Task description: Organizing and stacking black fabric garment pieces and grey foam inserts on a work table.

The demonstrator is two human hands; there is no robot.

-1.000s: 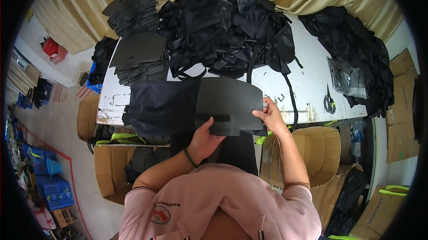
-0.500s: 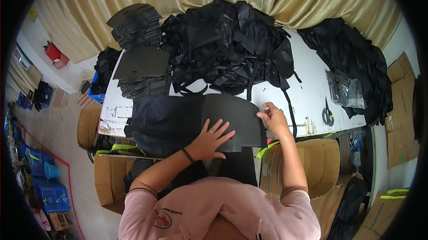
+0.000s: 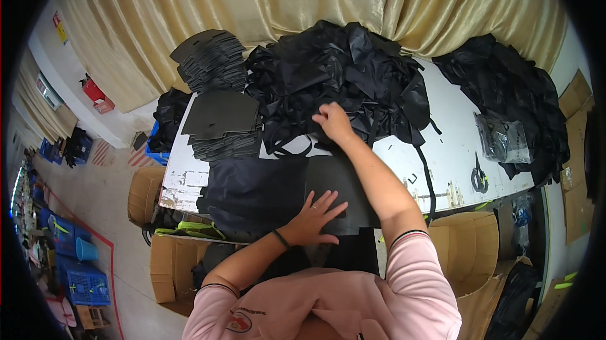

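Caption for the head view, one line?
Left hand flat on a dark stiff panel; right hand reaches into a heap of black fabric bags.

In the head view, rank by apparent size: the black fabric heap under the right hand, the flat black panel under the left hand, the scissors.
1. Black fabric heap, touched by the right hand.
2. Flat black panel, pressed by the left hand; partly covered, so its full extent is unsure.
3. Scissors.

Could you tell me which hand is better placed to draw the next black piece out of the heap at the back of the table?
The right hand, probably: it is stretched out onto the heap of black fabric, while the left hand lies flat on the dark panel at the near edge.
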